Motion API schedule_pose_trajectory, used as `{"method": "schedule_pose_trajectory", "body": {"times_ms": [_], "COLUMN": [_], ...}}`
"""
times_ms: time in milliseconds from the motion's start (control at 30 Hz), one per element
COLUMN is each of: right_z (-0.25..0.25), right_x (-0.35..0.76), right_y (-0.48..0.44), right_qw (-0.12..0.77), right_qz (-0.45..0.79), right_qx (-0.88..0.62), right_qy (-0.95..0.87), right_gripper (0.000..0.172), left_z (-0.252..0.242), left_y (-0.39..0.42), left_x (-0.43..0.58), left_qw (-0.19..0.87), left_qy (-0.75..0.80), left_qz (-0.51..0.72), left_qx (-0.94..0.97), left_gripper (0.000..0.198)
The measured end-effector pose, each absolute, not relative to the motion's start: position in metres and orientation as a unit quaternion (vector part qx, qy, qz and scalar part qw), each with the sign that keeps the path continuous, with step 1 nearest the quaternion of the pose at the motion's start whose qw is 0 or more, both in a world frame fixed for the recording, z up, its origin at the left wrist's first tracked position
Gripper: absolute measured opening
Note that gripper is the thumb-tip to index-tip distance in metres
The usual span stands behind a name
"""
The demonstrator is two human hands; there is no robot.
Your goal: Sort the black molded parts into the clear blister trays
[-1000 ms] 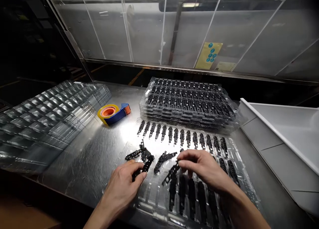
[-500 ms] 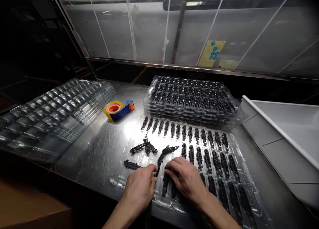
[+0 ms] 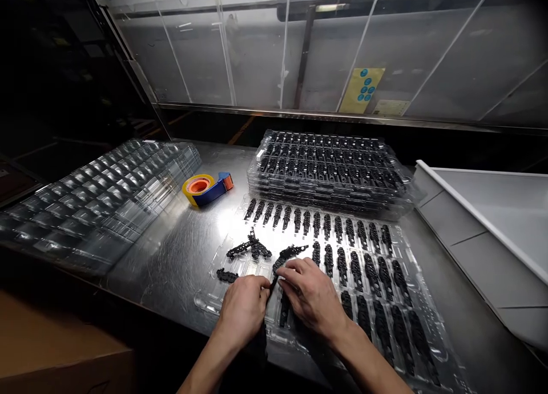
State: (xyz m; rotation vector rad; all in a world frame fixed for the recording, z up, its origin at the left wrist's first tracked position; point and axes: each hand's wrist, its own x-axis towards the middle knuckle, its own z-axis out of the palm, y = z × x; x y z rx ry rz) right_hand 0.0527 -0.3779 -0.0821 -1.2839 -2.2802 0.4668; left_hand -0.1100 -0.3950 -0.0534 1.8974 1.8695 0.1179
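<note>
Near the counter's point(image 3: 171, 257) front edge, the left hand point(image 3: 244, 304) pinches a black part point(image 3: 273, 285) pointing backward, its far end at the right hand point(image 3: 314, 297), whose grip I cannot tell.

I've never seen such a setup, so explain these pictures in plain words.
There is no machine: these are a person's bare left hand and right hand. A head-worn camera took every picture, looking forward and down. On the metal table are a clear tray of black parts, a tape dispenser, a stack of filled trays and, on the left, a stack of clear trays. The left hand seems to pinch a slim black part; whether the right grips it too is unclear.
</note>
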Motion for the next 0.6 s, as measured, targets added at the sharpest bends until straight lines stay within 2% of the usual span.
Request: {"method": "schedule_pose_trajectory", "body": {"times_ms": [233,433,600], "right_z": [-0.085,-0.088,-0.082], "right_x": [0.039,0.046,0.047], "right_y": [-0.37,-0.374,-0.38], "right_qw": [0.19,0.206,0.232], "right_qz": [0.14,0.17,0.201], "right_qx": [-0.424,-0.437,-0.453], "right_qy": [-0.874,-0.859,-0.837], "right_gripper": [0.02,0.016,0.017], "left_z": [-0.048,-0.04,-0.048], "left_y": [-0.396,-0.388,-0.391], "left_x": [-0.11,-0.124,-0.132], "left_qw": [0.228,0.191,0.161], "left_qy": [0.695,0.718,0.743], "left_qz": [0.065,0.28,0.337], "left_qx": [0.678,0.607,0.556], "left_gripper": [0.015,0.011,0.013]}}
